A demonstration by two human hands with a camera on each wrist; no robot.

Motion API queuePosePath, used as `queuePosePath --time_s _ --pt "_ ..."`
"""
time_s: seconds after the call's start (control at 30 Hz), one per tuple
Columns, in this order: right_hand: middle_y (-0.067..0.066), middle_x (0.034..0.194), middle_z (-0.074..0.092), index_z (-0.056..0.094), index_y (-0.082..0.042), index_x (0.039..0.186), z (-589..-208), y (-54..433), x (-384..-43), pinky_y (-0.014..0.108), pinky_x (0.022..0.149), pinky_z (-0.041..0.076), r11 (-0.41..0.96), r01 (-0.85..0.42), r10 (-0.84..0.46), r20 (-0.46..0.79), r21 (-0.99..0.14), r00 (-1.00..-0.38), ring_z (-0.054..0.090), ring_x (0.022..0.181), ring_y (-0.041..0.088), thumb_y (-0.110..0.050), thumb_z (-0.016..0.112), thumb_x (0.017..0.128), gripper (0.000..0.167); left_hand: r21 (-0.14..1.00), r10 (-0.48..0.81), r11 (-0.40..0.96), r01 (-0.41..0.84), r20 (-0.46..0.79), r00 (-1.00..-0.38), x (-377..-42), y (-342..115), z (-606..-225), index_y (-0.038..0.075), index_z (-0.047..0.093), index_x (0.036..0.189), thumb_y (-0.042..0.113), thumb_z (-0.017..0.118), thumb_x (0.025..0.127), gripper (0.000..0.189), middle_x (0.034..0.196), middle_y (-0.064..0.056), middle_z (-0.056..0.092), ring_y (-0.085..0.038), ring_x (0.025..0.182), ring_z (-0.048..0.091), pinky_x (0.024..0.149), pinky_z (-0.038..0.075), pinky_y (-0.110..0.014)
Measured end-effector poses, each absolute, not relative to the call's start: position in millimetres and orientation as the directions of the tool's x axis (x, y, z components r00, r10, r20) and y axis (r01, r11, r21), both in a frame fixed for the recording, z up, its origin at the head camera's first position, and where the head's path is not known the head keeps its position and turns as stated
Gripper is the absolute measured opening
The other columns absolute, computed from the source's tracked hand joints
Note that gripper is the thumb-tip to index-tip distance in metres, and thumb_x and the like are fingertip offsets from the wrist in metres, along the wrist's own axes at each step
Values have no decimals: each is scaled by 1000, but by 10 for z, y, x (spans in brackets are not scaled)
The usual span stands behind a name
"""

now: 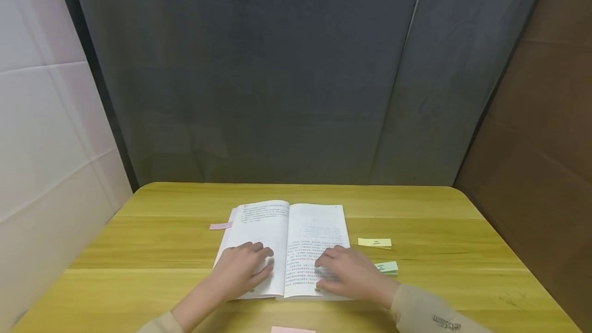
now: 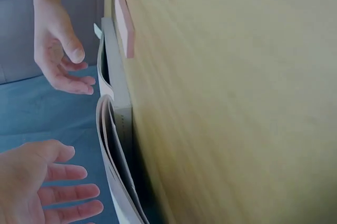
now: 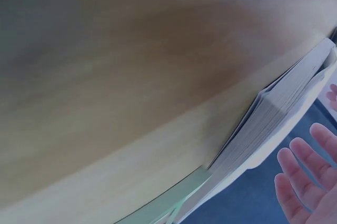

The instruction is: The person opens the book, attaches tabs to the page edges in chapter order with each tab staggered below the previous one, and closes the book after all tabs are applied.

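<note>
An open book (image 1: 314, 220) with printed pages lies on the wooden table. Over its lower left page is my left hand (image 1: 245, 266), fingers spread and loosely extended. My right hand (image 1: 349, 274) is over the lower right page, fingers loosely bent. In the left wrist view, a gap shows between my left hand (image 2: 31, 182) and the page edges. The right wrist view likewise has my right hand (image 3: 310, 187) apart from the book (image 3: 279, 108), holding nothing. A pink paper strip (image 1: 220, 226) sits at the book's left edge.
Right of the book lie a yellow sticky-note pad (image 1: 374, 243) and a green one (image 1: 388, 267), the latter partly hidden by my right hand. A pink pad (image 1: 293, 330) is at the near edge. Dark fabric (image 1: 259, 76) stands behind the table (image 1: 439, 251).
</note>
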State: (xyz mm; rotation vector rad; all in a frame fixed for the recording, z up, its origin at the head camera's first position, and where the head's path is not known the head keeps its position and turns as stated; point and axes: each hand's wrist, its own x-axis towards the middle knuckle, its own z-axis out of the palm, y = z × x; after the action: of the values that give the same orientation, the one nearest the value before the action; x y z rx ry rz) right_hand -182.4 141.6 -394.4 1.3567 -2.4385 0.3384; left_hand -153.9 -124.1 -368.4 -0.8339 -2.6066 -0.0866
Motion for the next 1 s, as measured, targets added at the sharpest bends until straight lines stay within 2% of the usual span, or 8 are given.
queuePosePath --time_s 0.2,0.5,0.6,0.7,0.83,1.0 --pt "-6 92 57 62 -14 97 -3903 1584 -1803 26 70 45 553 -830 -754 377 -76 -537 53 83 8 -37 59 81 28 -30 556 807 590 376 -741 -1596 -1141 -3661 16 64 90 29 59 80 17 75 8 55 -8 61 49 44 36 -23" --pt "-6 93 57 63 -13 95 -3837 1791 -1802 31 66 45 610 -787 -711 375 -91 -595 54 83 11 -35 60 81 26 -2 581 786 619 348 -736 -1689 -956 -3612 15 65 91 30 60 79 20 78 7 57 -10 65 54 44 38 -24" --pt "-6 92 57 62 -13 94 -3840 1844 -1811 30 61 44 633 -769 -693 381 -85 -612 53 79 11 -36 61 80 26 8 585 782 623 334 -739 -1728 -889 -3599 14 65 93 31 59 80 22 79 6 58 -12 68 56 45 39 -24" --pt "-5 94 58 62 -14 95 -3843 1904 -1818 32 62 45 652 -753 -674 389 -86 -628 53 83 13 -36 61 80 27 16 591 777 630 326 -737 -1759 -821 -3591 14 65 94 31 59 80 22 81 5 59 -12 68 56 46 39 -24" --pt "-4 94 58 63 -14 95 -3853 1991 -1831 36 65 46 658 -749 -656 426 -83 -624 55 87 15 -35 63 79 26 33 600 769 639 310 -738 -1801 -736 -3584 14 65 94 31 59 81 22 81 5 60 -12 68 56 46 39 -23" --pt "-3 94 60 63 -13 93 -3881 2106 -1875 34 66 47 651 -755 -642 473 -80 -604 57 86 16 -31 67 76 25 51 611 759 649 289 -737 -1861 -638 -3584 14 65 96 32 58 82 24 84 4 61 -11 68 56 47 39 -23"
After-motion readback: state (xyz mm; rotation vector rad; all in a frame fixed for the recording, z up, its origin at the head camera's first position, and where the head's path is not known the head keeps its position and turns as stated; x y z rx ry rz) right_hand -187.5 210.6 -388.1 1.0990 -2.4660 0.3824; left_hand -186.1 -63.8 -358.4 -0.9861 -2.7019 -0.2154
